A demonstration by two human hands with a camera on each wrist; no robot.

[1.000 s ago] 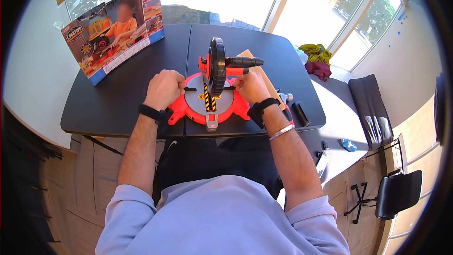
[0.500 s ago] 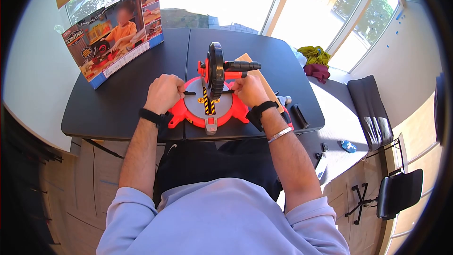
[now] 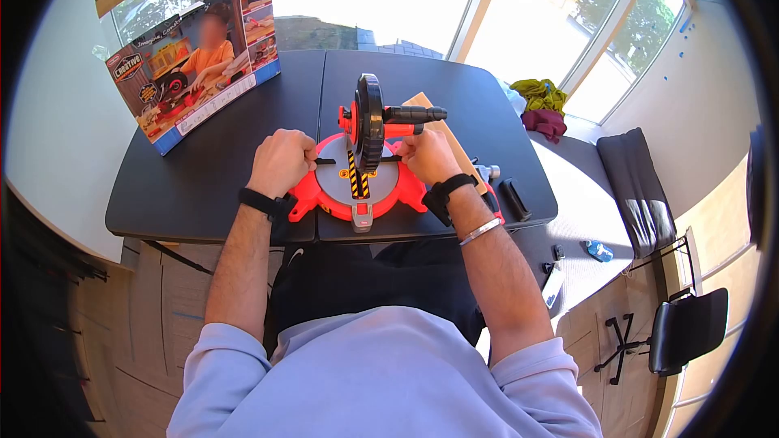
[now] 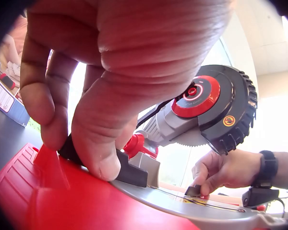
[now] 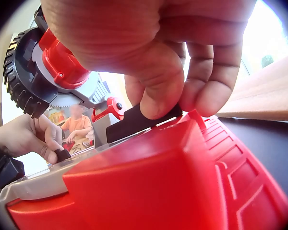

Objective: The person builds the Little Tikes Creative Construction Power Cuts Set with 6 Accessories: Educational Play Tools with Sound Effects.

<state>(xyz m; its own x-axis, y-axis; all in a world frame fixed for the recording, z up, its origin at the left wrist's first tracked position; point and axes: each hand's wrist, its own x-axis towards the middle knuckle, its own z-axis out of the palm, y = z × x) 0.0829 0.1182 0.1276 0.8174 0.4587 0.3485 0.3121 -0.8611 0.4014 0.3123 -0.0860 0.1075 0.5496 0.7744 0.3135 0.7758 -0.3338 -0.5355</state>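
Note:
A toy miter saw [image 3: 369, 122] with a red base, a grey round bed [image 3: 337, 182] and a black toothed blade guard [image 4: 225, 115] stands on the table. My left hand [image 3: 280, 161] pinches a black fence piece [image 4: 132, 173] at the left of the bed, between thumb and fingers. Opposite it, my right hand [image 3: 430, 154] pinches a matching black fence piece [image 5: 125, 125]. Both pieces lie low along the bed's back line, on either side of the raised saw head. Yellow-and-black stripes [image 3: 359, 185] mark the slot between the hands.
The saw's printed box [image 3: 195, 65] stands at the back left of the black table [image 3: 203, 178]. Right of the saw lie a wooden board [image 3: 464, 146], a grey-headed tool [image 3: 489, 172] and a black item [image 3: 515, 199]. A bench with clothes [image 3: 542, 97] adjoins.
Both hands keep their pinch on the fence pieces, with hardly any movement. The head view has tilted slightly, so the table and saw sit a little lower in it.

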